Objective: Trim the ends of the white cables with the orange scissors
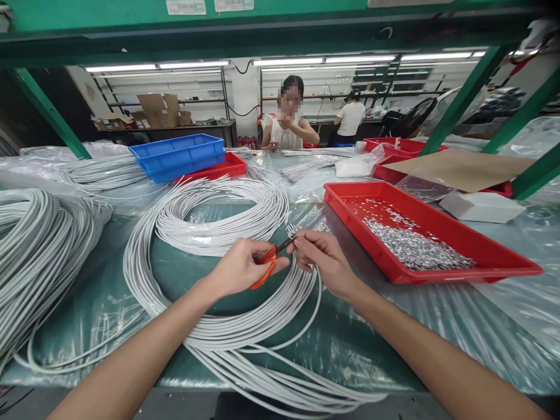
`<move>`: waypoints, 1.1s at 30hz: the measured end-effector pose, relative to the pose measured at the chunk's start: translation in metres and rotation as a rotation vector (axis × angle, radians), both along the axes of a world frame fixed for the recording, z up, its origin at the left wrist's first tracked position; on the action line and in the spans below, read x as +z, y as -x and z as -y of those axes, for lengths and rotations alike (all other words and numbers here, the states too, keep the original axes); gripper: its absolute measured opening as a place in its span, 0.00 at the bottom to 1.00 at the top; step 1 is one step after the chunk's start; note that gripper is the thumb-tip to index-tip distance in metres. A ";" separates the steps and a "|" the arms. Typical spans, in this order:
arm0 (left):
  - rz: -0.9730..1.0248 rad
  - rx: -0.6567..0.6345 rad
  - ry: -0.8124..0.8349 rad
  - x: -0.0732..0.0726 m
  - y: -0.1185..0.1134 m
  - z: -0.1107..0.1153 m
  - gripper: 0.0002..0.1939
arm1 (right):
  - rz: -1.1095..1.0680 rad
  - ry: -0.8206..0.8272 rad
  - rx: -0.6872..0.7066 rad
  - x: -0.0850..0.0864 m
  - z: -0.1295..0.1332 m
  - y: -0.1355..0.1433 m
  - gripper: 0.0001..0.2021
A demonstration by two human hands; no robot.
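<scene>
My left hand [245, 265] grips a pair of scissors [266, 269] by their orange handles. The dark blades point up and right, reaching the fingertips of my right hand [319, 256]. Those fingers are pinched around a white cable [318, 297] near its end; the exact spot where blade and cable meet is hidden by the fingers. Several cable ends [294, 228] fan out just beyond my fingertips. Under both hands lies a large loose coil of white cable [146, 280], its tails hanging toward the table's front edge.
To the right stands a red tray [437, 274] with many small metal pieces [409, 242]. A thick cable bundle [39, 262] lies at left. Behind are a blue bin [179, 160] and a white box [481, 207]. Green frame posts [464, 105] rise at the sides. A person [291, 125] sits opposite.
</scene>
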State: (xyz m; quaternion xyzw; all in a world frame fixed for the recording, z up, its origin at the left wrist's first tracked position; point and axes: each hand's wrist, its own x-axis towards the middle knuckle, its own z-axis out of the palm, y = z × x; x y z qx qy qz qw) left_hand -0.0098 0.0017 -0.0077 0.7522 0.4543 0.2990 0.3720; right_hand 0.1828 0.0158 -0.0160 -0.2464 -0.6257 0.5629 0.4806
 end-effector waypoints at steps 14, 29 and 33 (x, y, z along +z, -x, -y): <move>-0.133 0.050 -0.115 0.003 -0.001 0.004 0.22 | 0.028 0.103 0.038 0.003 0.000 0.000 0.17; -0.005 0.052 -0.020 0.002 -0.003 0.005 0.22 | 0.058 0.041 0.041 0.005 -0.003 -0.001 0.17; 0.080 0.024 0.083 0.004 -0.004 0.006 0.20 | 0.128 -0.137 -0.084 0.007 -0.002 -0.002 0.13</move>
